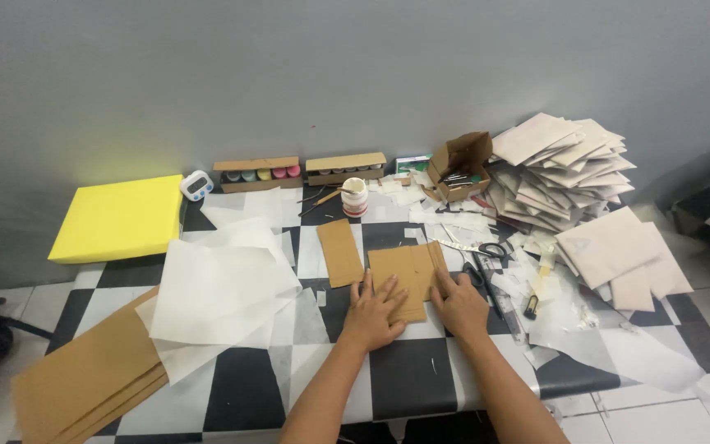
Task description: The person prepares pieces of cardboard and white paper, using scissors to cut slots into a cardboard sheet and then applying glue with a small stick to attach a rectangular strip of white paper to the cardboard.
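A checkered black-and-white counter (404, 374) carries the work. At its far right sits a heap of pale finished envelopes (564, 168); at the left, a yellow block (117, 218), white tissue sheets (219, 292) and, nearer, a stack of brown kraft sheets (84, 382). In the middle lies a part-folded kraft paper piece (400, 271), with a narrower kraft strip (339, 252) just to its left. The left hand (371, 312) and the right hand (459, 304) are both spread flat, pressing down on its near edge, pinching nothing. This looks like creasing a fold; the next move likely calls for firm, even pressure along the crease. Scissors (486, 251) lie just right, a glue pot (355, 197) farther back.
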